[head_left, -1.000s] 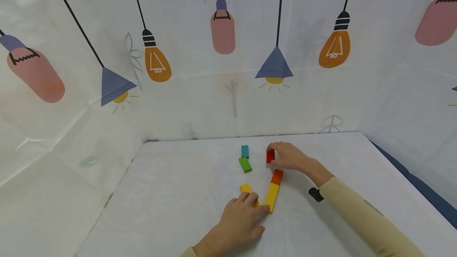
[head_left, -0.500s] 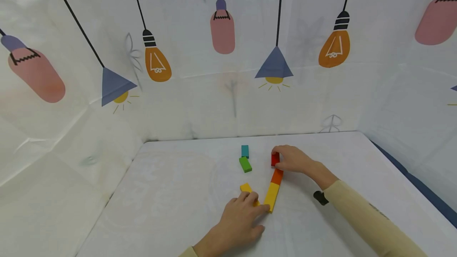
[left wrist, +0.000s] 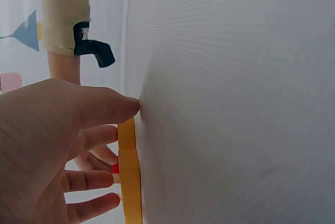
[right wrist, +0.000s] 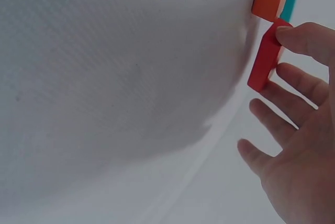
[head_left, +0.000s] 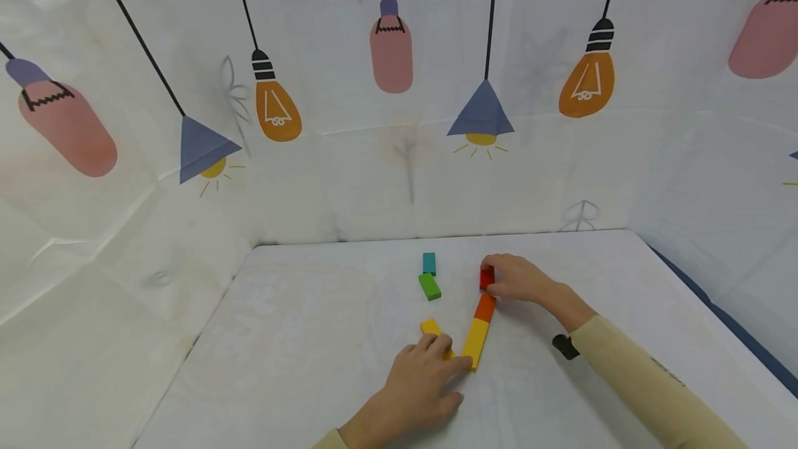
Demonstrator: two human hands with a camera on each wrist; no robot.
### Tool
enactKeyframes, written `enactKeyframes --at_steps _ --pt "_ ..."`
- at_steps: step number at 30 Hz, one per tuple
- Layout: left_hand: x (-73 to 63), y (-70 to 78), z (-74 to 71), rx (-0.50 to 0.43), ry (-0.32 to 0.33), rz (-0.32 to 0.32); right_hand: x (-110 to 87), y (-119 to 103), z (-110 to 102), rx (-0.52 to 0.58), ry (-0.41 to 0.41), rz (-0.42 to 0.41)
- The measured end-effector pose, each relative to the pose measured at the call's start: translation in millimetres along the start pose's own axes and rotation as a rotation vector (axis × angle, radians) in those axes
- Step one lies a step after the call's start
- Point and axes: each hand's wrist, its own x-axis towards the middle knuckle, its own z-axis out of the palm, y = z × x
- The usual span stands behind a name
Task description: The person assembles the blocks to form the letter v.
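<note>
High head view over table, wrist close-ups

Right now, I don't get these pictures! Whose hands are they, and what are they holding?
There's no robot here, just a person's two bare hands. The wide picture comes from a camera on the person's head; the closer two come from cameras on each wrist. On the white table lie little blocks: a teal block, a green block, an orange block and yellow blocks. The right hand pinches a red block. The left hand seems to touch the yellow ones.
</note>
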Motion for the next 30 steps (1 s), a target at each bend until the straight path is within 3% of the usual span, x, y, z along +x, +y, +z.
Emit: enactKeyframes --at_steps 30 --pt "1.6 -0.1 1.4 0.001 0.007 -0.005 -8.1 10.2 1.2 0.025 -0.014 0.007"
